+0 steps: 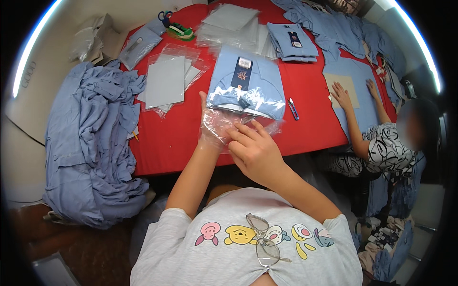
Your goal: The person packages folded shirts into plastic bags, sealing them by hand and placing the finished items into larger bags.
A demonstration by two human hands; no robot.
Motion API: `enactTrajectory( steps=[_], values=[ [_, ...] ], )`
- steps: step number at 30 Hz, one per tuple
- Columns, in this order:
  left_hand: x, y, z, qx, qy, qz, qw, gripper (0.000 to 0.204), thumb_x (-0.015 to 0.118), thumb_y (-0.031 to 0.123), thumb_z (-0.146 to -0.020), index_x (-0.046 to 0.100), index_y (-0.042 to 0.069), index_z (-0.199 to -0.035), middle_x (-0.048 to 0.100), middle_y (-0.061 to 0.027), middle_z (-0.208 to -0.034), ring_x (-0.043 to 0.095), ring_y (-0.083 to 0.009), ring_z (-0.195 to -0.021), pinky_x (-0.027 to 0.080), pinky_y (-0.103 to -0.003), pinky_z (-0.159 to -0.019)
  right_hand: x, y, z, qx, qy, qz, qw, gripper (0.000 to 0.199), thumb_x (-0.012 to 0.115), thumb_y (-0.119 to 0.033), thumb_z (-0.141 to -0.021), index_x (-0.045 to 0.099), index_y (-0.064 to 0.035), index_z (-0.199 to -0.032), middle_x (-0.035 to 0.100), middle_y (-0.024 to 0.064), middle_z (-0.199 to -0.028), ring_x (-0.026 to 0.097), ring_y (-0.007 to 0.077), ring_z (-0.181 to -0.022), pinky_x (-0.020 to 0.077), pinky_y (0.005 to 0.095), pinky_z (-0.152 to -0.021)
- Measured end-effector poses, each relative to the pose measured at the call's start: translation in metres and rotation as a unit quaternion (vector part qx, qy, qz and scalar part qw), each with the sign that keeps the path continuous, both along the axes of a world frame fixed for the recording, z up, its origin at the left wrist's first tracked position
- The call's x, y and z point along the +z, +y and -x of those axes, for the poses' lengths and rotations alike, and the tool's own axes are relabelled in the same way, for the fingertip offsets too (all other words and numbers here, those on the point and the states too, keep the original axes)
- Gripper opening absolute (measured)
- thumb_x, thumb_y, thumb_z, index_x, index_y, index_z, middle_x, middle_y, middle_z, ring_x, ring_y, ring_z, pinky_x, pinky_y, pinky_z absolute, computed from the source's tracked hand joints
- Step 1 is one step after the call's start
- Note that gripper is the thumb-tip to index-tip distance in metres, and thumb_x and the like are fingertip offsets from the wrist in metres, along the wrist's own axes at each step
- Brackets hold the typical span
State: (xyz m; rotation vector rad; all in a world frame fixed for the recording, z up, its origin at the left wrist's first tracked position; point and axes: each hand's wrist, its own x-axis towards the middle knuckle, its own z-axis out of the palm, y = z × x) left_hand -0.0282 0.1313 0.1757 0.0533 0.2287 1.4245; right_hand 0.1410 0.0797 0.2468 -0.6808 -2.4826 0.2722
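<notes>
A folded light-blue shirt in a clear plastic bag (267, 81) with a dark tag is in front of me, at the near part of the red table. My left hand (213, 125) holds the bag from below at its near left corner, its thumb up along the side and its other fingers mostly hidden by the bag. Over the loose clear flap (226, 125) at the near end, my right hand (255, 150) has its bent fingers pressed on the plastic. Small blue thread snips (293, 109) lie on the table right of the bag.
Grey boards in clear bags (164, 82) lie left, with more plastic bags (229, 24) behind. A heap of blue shirts (90, 148) hangs at the left edge. Bagged shirts (293, 43) are stacked back right. A co-worker's hands (342, 94) rest on blue cloth at right.
</notes>
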Motion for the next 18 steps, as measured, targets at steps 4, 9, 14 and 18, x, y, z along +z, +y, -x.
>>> enactTrajectory(
  steps=[4, 9, 14, 18],
  values=[
    [-0.035, 0.004, 0.015, -0.01, -0.054, -0.124, 0.991, 0.095, 0.042, 0.082, -0.097, 0.041, 0.012, -0.16, 0.043, -0.0186, -0.161, 0.041, -0.0424, -0.147, 0.036, -0.068, -0.117, -0.042, 0.007, 0.007, 0.01, 0.012, -0.035, 0.999, 0.016, 0.071, -0.008, -0.082, 0.067, -0.0043, -0.097, 0.072, 0.0134, -0.124, 0.067, 0.0311, -0.117, 0.0499, 0.0491, -0.102],
    [-0.175, -0.077, 0.027, -0.012, 0.042, 0.188, 0.981, 0.099, 0.042, 0.081, -0.098, 0.043, 0.001, -0.155, 0.05, -0.0261, -0.152, 0.051, -0.0438, -0.14, 0.041, -0.058, -0.118, -0.16, -0.004, 0.006, 0.056, -0.045, 0.05, 0.996, 0.018, 0.071, -0.009, -0.081, 0.069, -0.0077, -0.099, 0.072, 0.0099, -0.116, 0.067, 0.0285, -0.11, 0.0511, 0.0442, -0.094],
    [-0.171, -0.161, 0.05, -0.027, 0.14, 0.271, 0.952, 0.074, 0.045, 0.059, -0.107, 0.055, -0.007, -0.137, 0.066, -0.0265, -0.133, 0.065, -0.0393, -0.125, 0.05, -0.048, -0.111, -0.183, -0.02, -0.008, 0.091, -0.119, 0.161, 0.975, 0.014, 0.078, -0.019, -0.085, 0.071, -0.0122, -0.096, 0.074, 0.0076, -0.093, 0.071, 0.0265, -0.084, 0.0541, 0.0433, -0.075],
    [-0.174, -0.169, 0.076, 0.02, 0.425, 0.291, 0.857, 0.033, 0.056, 0.033, -0.109, 0.066, 0.002, -0.117, 0.074, -0.0135, -0.108, 0.072, -0.0242, -0.099, 0.057, -0.038, -0.091, -0.155, -0.01, -0.01, -0.024, -0.003, 0.277, 0.961, 0.018, 0.08, -0.027, -0.091, 0.076, -0.0095, -0.093, 0.073, 0.0123, -0.078, 0.072, 0.0272, -0.067, 0.0556, 0.0381, -0.06]
  ],
)
